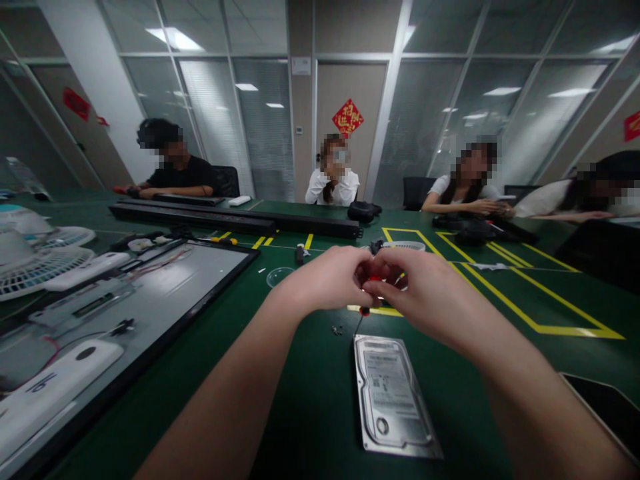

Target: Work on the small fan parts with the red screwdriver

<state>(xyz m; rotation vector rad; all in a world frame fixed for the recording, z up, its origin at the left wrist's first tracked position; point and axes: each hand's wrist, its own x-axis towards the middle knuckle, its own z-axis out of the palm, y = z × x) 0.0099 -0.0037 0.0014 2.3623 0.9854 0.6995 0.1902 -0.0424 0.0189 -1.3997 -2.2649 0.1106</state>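
A silver hard disk drive [393, 393] lies label up on the green table in front of me. Above its far edge, my left hand [340, 277] and my right hand [413, 283] meet, fingers closed around the handle of a screwdriver [365, 311]. Between the fingers a bit of its red and black handle shows; the rest is hidden. The thin shaft slants down to the drive's far left corner, where the tip seems to touch. Several small screws [337, 330] lie on the table left of that corner.
At left is a large flat panel [165, 287] with wires and white parts on it, beside fan parts [35, 260]. Long black bars [235, 217] lie across the table. A clear round dish [281, 276] sits beyond my left wrist, a phone [607, 407] at right. Several people sit opposite.
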